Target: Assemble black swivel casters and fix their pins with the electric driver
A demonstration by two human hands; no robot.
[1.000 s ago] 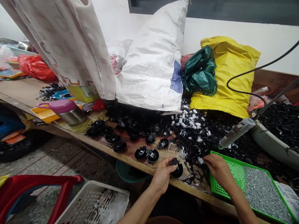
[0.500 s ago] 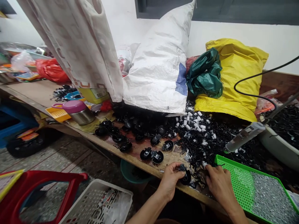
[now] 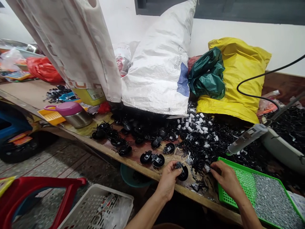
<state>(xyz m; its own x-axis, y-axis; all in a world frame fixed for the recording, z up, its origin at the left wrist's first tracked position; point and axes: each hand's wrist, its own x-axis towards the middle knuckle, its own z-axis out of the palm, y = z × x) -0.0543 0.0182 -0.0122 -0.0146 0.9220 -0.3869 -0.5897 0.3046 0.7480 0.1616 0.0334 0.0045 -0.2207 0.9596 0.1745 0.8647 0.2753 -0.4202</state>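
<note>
Between thumb and fingers, my left hand (image 3: 168, 179) grips a round black plastic part (image 3: 183, 173) with a small grey piece on top, close to the table's front edge. My right hand (image 3: 225, 175) is closed in a pinch beside the green tray; whatever is between its fingertips is too small to make out. Just left of those fingertips is a small white piece (image 3: 206, 168). Similar round black parts (image 3: 158, 160) lie to the left of my hands. Loose thin metal pins (image 3: 189, 158) are scattered behind my left hand, and a heap of small black pieces (image 3: 202, 152) spreads behind both.
A green perforated tray (image 3: 222, 190) at right holds many small metal pieces. A grey screwdriver-like tool (image 3: 247, 140) leans behind it, near a pale basin (image 3: 278, 148). White (image 3: 157, 70) and yellow (image 3: 240, 76) sacks stand behind. A white basket (image 3: 95, 206) sits below the wooden edge.
My left hand, still gripping the round black part, has shifted slightly left and up in view. My right hand has lifted a little, its fingertips now drawn together near the white piece.
</note>
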